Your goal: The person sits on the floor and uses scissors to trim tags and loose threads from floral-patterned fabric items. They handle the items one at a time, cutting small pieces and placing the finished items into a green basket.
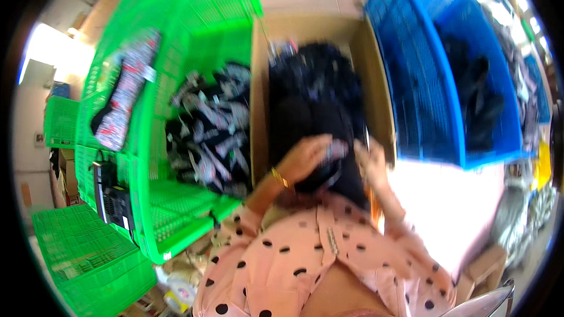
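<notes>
- Left hand [305,157] grips a small packet [336,149], apparently, over the dark pile [314,100] in the cardboard box [376,76]
- Right hand [371,164], just beside it, grip unclear through blur

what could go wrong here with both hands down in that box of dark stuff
1. The left hand and right hand grip a small packaged dark item over the heaped dark goods in the cardboard box; if it slips, it may vanish into the pile.
2. The green crate of similar packets sits right beside the box, so items could get mixed.
3. The picture is motion-blurred, so a fumble seems possible.
</notes>
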Demonstrator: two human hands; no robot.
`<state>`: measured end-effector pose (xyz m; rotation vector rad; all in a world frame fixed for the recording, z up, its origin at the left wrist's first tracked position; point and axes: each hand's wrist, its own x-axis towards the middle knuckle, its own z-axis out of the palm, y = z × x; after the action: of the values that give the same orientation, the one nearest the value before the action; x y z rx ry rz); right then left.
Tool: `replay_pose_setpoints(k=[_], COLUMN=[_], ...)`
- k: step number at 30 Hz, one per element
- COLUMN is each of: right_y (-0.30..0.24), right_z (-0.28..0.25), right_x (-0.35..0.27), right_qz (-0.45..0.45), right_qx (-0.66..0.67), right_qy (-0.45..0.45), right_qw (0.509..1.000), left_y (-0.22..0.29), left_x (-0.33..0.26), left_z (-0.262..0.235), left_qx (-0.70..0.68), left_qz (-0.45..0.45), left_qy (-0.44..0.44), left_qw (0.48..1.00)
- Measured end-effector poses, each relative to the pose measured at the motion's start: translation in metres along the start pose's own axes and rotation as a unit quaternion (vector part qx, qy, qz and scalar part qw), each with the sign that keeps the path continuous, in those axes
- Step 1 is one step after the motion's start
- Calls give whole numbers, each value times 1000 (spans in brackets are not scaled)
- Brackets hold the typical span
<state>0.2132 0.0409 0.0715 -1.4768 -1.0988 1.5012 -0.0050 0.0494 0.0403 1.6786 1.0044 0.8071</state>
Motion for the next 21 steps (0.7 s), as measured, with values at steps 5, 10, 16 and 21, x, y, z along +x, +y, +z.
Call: replay_pose_setpoints(k=[5, 10, 16, 21], right_y=[-12, -12, -16, -1], right_z=[-3, -10, -6, -17], right_x=[4, 3, -2, -11], right_qz=[-5, -24, -108, -137], right_qx=[3, -26, -87, -29], right_qy=[-13, -29, -32, 46], right_qw=[1000, 999, 990, 989], left_y=[19, 23, 24, 13], left_x=[9, 23, 49, 59], left_z=[-13, -10, 0, 10], left_qx=[-7, -73, 132, -57], left_qz=[31, 7, 108, -72], left_qy=[-34, -90, -113, -166], left_qw=[999, 993, 979, 982])
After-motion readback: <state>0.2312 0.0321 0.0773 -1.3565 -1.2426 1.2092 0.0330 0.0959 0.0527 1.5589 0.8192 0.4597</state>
